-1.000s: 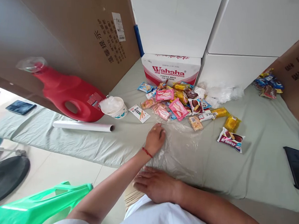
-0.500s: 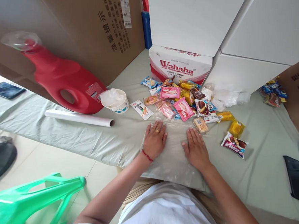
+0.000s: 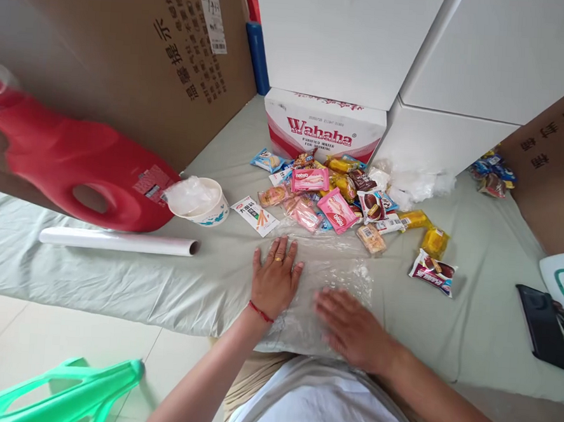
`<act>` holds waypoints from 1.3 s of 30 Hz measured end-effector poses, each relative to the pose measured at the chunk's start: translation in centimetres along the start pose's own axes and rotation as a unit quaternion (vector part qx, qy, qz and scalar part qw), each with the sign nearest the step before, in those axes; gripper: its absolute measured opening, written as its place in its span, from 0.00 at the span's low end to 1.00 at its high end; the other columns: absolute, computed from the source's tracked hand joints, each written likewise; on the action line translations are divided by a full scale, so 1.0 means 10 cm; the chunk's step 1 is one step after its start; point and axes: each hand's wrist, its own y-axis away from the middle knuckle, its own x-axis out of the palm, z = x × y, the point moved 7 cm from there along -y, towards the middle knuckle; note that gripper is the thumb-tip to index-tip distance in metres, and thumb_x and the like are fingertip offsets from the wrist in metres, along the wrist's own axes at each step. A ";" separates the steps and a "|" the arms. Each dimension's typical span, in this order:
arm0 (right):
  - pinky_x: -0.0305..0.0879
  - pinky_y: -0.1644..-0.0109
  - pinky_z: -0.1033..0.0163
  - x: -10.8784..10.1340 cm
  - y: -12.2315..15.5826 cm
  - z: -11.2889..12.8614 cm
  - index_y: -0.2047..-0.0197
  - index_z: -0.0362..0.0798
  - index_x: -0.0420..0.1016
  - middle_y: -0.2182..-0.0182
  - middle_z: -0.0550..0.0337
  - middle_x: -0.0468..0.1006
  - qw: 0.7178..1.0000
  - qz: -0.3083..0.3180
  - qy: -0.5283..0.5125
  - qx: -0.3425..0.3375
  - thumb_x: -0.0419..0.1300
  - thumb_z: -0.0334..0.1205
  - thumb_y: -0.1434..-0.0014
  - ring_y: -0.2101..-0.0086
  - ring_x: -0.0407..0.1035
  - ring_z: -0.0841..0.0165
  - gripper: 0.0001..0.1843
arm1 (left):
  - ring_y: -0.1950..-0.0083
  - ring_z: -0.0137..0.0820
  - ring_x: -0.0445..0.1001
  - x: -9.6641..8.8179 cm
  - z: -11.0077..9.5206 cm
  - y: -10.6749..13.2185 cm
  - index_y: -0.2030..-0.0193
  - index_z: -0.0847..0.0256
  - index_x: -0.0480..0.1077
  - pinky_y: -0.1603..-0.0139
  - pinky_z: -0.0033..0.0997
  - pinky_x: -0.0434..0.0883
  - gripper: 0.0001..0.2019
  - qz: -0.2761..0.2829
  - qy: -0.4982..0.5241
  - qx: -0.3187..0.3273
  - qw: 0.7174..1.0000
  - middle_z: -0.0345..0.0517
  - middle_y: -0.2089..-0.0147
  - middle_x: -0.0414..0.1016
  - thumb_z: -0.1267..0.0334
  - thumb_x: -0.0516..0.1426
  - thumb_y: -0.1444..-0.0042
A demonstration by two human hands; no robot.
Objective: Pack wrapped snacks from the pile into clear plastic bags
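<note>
A sheet of clear plastic film point(image 3: 339, 262) lies on the cloth-covered surface right in front of me. My left hand point(image 3: 277, 275) rests flat on the film's left side, fingers spread, with a ring and a red wrist cord showing. Over the film's nearer right part is my right hand point(image 3: 354, 323), slightly blurred, fingers stretched out and holding nothing. Just beyond the film sits a pile of wrapped snacks, among them a pink nabati packet point(image 3: 338, 210) and a biscuit pack point(image 3: 371, 239). Left of the pile lies a white snack packet point(image 3: 255, 216).
A paper tub point(image 3: 210, 210) with crumpled plastic, a white roll point(image 3: 118, 241) and a red jug point(image 3: 88, 167) stand or lie left. Behind the snacks is a Wahaba-style water carton point(image 3: 323, 127). A phone point(image 3: 545, 327) lies right; a green stool point(image 3: 70, 392) stands below left.
My right hand has slid back toward me and a little left across the film. My left hand stays flat on it, slightly nearer me. The view has shifted somewhat.
</note>
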 end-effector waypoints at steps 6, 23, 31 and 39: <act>0.56 0.27 0.44 0.00 0.46 0.08 0.29 0.49 0.64 0.33 0.50 0.68 0.994 0.054 -0.097 0.007 0.55 0.47 0.28 0.31 0.57 0.59 0.28 | 0.23 0.52 0.54 -0.01 -0.03 0.19 0.26 0.60 0.59 0.26 0.68 0.45 0.28 0.018 0.002 -0.005 1.000 0.59 0.23 0.52 0.53 0.44 0.29; 0.66 0.45 0.47 -1.02 -0.70 -1.27 0.36 0.43 0.69 0.48 0.41 0.77 0.933 -0.189 0.122 0.281 0.49 0.45 0.28 0.46 0.65 0.48 0.23 | 0.23 0.50 0.53 0.02 0.00 0.15 0.26 0.57 0.57 0.28 0.75 0.40 0.28 0.010 -0.063 -0.006 0.998 0.58 0.24 0.53 0.54 0.42 0.29; 0.65 0.45 0.48 -0.96 -1.29 -1.69 0.46 0.40 0.76 0.53 0.38 0.77 0.924 -0.116 0.145 0.335 0.63 0.44 0.39 0.47 0.65 0.47 0.22 | 0.23 0.49 0.52 0.00 0.00 0.15 0.26 0.56 0.58 0.26 0.72 0.39 0.27 0.009 -0.048 -0.006 0.999 0.56 0.23 0.52 0.54 0.43 0.29; 0.66 0.57 0.58 -1.54 -1.57 -1.79 0.50 0.44 0.72 0.59 0.50 0.78 0.944 -0.127 0.005 0.305 0.59 0.44 0.37 0.61 0.71 0.58 0.16 | 0.22 0.50 0.51 -0.02 0.03 0.15 0.27 0.57 0.59 0.26 0.71 0.37 0.27 0.006 -0.002 -0.008 1.000 0.55 0.23 0.52 0.55 0.45 0.29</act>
